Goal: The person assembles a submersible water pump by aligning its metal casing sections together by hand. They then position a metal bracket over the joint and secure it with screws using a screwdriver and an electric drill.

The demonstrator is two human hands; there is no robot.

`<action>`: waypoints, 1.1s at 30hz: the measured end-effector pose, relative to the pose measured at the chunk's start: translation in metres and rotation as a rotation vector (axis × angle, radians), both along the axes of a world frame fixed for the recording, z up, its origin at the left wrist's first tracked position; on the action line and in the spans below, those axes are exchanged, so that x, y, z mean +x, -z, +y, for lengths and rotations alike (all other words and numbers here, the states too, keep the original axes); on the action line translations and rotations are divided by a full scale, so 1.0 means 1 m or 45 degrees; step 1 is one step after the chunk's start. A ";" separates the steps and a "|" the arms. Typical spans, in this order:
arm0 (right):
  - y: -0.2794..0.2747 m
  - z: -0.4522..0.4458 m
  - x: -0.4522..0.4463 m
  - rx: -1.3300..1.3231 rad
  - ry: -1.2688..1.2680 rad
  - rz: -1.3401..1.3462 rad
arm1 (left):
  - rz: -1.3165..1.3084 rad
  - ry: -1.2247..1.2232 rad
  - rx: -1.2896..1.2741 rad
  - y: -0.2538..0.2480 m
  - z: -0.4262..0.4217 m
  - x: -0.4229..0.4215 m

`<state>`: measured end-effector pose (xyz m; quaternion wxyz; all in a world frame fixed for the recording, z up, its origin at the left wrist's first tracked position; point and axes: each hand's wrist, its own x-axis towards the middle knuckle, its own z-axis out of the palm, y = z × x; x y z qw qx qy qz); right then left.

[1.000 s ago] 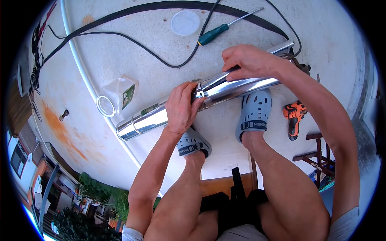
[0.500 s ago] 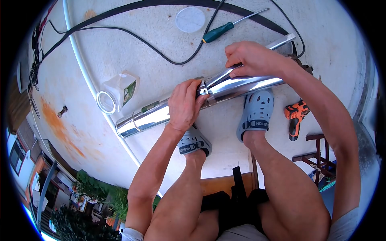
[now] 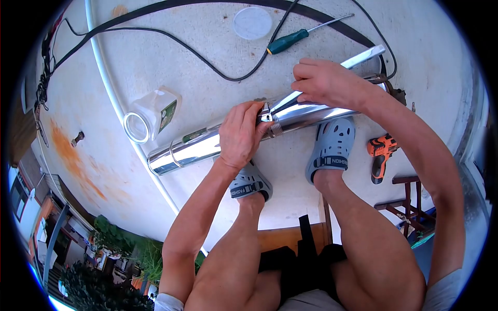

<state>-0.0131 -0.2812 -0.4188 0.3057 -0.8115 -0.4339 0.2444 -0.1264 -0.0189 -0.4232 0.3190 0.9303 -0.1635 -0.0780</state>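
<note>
A long polished metal cylinder (image 3: 199, 147), with the look of a submersible pump, lies slantwise on the floor in front of my feet. My left hand (image 3: 239, 136) is wrapped over its middle, beside a small metal bracket (image 3: 266, 115) and a ribbed joint. Above the cylinder's right half runs a narrow shiny metal strip (image 3: 365, 56), its left end near the bracket and its right end raised clear. My right hand (image 3: 329, 82) pinches this strip between thumb and fingers, partly hiding it.
A green screwdriver (image 3: 290, 41) and a round translucent lid (image 3: 252, 23) lie beyond the cylinder, near a black cable (image 3: 207, 61). A clear plastic jar (image 3: 155, 111) rests at left by a white pipe (image 3: 104, 67). At right are an orange cordless drill (image 3: 381, 153) and a brown wooden stool (image 3: 410, 202).
The metal strip's right end has lifted a little farther from the cylinder, with my right hand shifted slightly. My left hand keeps its place on the cylinder. The whole view has shifted slightly.
</note>
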 end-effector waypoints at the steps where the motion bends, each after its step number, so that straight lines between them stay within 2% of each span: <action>1: -0.001 0.001 0.000 -0.008 -0.039 -0.102 | 0.013 0.000 -0.005 0.000 0.000 0.000; 8: 0.003 -0.004 -0.007 -0.007 -0.004 -0.072 | 0.028 0.002 -0.023 0.000 0.001 0.002; 16: 0.003 -0.004 -0.008 -0.075 0.032 0.210 | 0.026 -0.012 -0.033 0.001 0.000 0.002; 19: 0.007 -0.006 -0.015 0.061 -0.002 0.013 | 0.059 -0.013 -0.102 -0.003 0.001 0.003; 26: 0.004 -0.004 -0.024 0.130 0.042 -0.102 | 0.092 -0.015 -0.211 -0.008 0.002 0.004; 29: 0.000 -0.003 -0.014 0.101 -0.008 -0.016 | 0.174 -0.093 -0.230 -0.002 0.004 0.005; 31: -0.002 0.000 -0.010 -0.007 0.033 0.287 | 0.164 -0.087 -0.249 -0.001 0.005 0.006; 33: -0.001 0.001 -0.010 0.014 0.014 0.232 | 0.182 -0.082 -0.261 0.000 0.007 0.007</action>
